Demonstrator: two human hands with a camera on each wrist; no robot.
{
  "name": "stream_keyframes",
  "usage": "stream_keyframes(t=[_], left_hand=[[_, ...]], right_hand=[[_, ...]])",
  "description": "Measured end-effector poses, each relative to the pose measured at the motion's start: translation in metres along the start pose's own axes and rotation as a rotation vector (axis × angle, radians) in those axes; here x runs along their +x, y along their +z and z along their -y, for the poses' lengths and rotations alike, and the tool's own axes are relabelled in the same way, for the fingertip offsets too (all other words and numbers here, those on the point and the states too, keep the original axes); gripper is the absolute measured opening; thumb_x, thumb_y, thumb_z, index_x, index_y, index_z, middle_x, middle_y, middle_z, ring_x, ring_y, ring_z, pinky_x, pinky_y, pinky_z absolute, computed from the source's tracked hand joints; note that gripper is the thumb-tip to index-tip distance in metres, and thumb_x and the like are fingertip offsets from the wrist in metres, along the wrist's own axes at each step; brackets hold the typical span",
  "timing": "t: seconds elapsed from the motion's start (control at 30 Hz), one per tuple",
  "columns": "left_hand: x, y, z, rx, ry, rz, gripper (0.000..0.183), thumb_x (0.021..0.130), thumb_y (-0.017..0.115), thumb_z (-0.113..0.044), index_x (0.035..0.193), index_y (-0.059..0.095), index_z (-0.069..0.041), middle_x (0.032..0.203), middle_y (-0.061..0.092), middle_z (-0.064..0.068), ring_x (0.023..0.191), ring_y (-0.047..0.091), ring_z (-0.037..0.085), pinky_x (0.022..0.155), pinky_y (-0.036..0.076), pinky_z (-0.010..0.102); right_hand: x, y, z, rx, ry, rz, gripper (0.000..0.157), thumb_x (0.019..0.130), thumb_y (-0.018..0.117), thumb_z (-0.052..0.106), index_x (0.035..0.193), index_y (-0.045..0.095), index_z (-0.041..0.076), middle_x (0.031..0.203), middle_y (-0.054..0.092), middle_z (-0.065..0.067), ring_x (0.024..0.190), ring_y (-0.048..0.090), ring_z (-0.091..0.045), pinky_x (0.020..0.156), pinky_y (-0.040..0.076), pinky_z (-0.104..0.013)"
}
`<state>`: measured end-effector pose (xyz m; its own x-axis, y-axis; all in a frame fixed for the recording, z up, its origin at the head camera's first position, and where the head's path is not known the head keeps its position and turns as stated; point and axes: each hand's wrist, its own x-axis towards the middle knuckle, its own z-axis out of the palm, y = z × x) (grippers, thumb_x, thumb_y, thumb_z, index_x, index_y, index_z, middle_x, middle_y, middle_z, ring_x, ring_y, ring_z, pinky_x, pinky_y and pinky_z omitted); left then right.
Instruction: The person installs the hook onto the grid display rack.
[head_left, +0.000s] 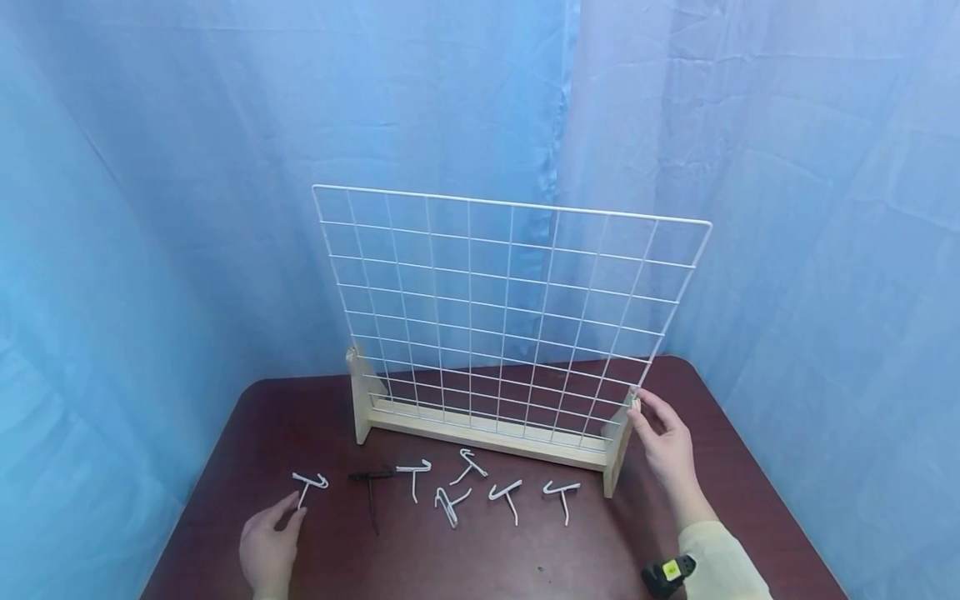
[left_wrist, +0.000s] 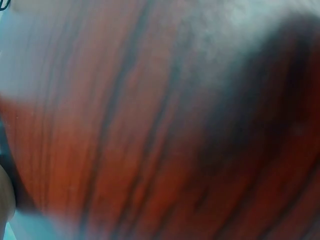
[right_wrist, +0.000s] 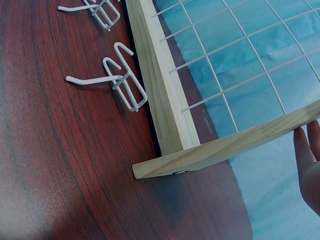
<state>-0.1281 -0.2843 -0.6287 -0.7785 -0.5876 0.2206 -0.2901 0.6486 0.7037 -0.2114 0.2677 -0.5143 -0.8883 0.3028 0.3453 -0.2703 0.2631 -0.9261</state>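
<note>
A white wire grid panel [head_left: 491, 267] stands upright in a pale wooden stand [head_left: 487, 429]. With thumb and fingers, my right hand [head_left: 667, 450] grips the top of the stand's right end board [right_wrist: 235, 145]; in the right wrist view its fingers touch the board's outer edge. At the front left, my left hand [head_left: 268, 542] pinches the stem of a white grid hook [head_left: 310, 481]. The left wrist view holds mostly blurred tabletop, and the hook is not visible there.
Several more white hooks [head_left: 555, 488] lie in front of the stand, with one black hook [head_left: 371, 477] among them. The dark red wooden table [head_left: 480, 567] has rounded back corners. Blue curtains [head_left: 187, 167] hang behind and on both sides.
</note>
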Motion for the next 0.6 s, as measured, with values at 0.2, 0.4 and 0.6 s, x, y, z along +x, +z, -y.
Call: stream_keyframes(t=[0.2,0.4,0.6], left_hand=[[0.000,0.001,0.001,-0.003,0.049,-0.016,0.031,0.081,0.080,-0.006,0.111,0.073,-0.003,0.106,0.071,0.018,0.111,0.053,0.038,0.100,0.036,0.053],[0.000,0.001,0.004,0.012,0.154,-0.039,0.032,0.078,0.083,-0.009,0.108,0.074,-0.002,0.104,0.070,0.019,0.106,0.056,0.041,0.099,0.038,0.051],[0.002,0.003,0.004,0.048,0.175,-0.054,0.031,0.079,0.082,-0.013,0.107,0.074,-0.002,0.101,0.069,0.019,0.101,0.058,0.039,0.100,0.037,0.051]], right_hand=[[0.000,0.000,-0.001,-0.017,-0.003,0.007,0.035,0.096,0.064,0.005,0.130,0.061,0.000,0.128,0.063,0.000,0.108,0.056,0.008,0.090,0.045,-0.009],[0.000,0.000,0.000,-0.014,0.008,0.004,0.037,0.095,0.064,0.001,0.130,0.058,-0.007,0.125,0.061,0.012,0.108,0.055,0.009,0.089,0.045,-0.008],[-0.004,0.003,0.015,0.028,-0.016,-0.001,0.035,0.093,0.062,-0.007,0.127,0.056,-0.014,0.119,0.062,0.014,0.106,0.056,0.010,0.088,0.045,-0.008]])
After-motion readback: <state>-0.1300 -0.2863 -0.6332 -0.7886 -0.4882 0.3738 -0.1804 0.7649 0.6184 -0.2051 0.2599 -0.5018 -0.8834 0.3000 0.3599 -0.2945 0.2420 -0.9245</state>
